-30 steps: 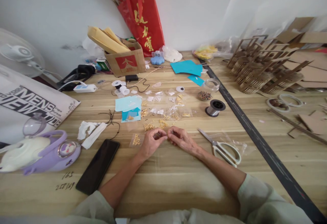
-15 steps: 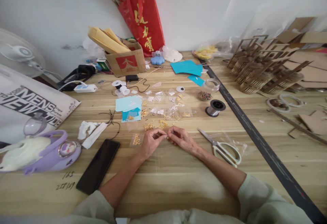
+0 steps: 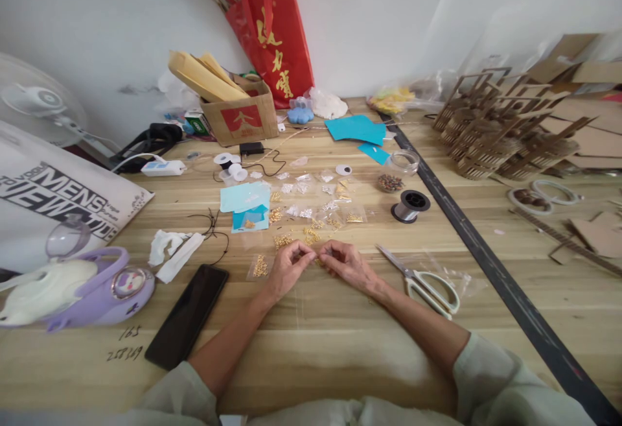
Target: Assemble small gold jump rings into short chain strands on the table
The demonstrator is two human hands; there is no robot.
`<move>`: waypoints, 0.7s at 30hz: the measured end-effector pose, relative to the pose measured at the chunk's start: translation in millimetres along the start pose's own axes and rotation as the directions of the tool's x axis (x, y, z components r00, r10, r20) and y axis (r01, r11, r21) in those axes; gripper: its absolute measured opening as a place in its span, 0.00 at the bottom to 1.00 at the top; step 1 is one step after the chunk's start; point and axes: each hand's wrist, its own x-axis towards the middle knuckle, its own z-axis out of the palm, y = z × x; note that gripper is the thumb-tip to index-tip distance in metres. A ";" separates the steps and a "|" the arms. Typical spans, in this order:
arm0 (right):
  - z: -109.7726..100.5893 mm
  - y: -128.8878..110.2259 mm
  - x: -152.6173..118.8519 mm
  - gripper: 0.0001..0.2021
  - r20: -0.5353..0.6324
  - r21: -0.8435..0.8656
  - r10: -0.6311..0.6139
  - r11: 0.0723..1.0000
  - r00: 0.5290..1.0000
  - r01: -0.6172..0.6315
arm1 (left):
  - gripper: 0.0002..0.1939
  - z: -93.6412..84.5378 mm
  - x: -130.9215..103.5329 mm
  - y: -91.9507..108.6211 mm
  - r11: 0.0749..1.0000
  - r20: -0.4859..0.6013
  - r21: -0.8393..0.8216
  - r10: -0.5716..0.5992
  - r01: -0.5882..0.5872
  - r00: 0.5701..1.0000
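My left hand and my right hand meet fingertip to fingertip over the middle of the wooden table. Both are closed in a pinch. Whatever sits between the fingertips is too small to name, though a tiny gold speck shows beside my right fingers. Just beyond the hands lie small gold beads in a loose pile. A clear bag of gold beads rests left of my left hand. Faint thin lines, perhaps clear thread, run down the table below my left hand.
White-handled scissors lie right of my right forearm, a wire spool behind them. A black phone is beside my left forearm. Small bags of silver bits, blue paper and a bead dish stand farther back.
The hands stay pinched together in nearly the same spot. My fingertips shift very slightly, and the gold speck between them shows less than before.
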 end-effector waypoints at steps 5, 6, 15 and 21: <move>-1.7 0.3 0.9 0.13 -0.044 0.019 -0.002 1.000 0.999 0.003 | 0.09 -0.1 -0.1 -1.7 1.000 -0.004 -0.003 -0.022 0.022 1.000; -2.0 -0.4 0.8 0.13 -0.056 0.022 -0.002 1.000 0.998 0.003 | 0.09 -0.2 -0.1 -2.3 1.000 -0.006 0.004 -0.022 0.022 1.000; -2.5 -1.5 5.3 0.15 -0.157 0.267 0.046 0.964 0.987 -0.003 | 0.08 0.1 0.6 -8.8 0.997 0.044 0.076 -0.020 0.017 0.999; -2.5 2.9 7.5 0.16 -0.086 0.512 0.083 0.858 0.993 -0.028 | 0.08 1.0 1.1 -10.8 0.996 0.031 0.084 -0.023 0.021 0.999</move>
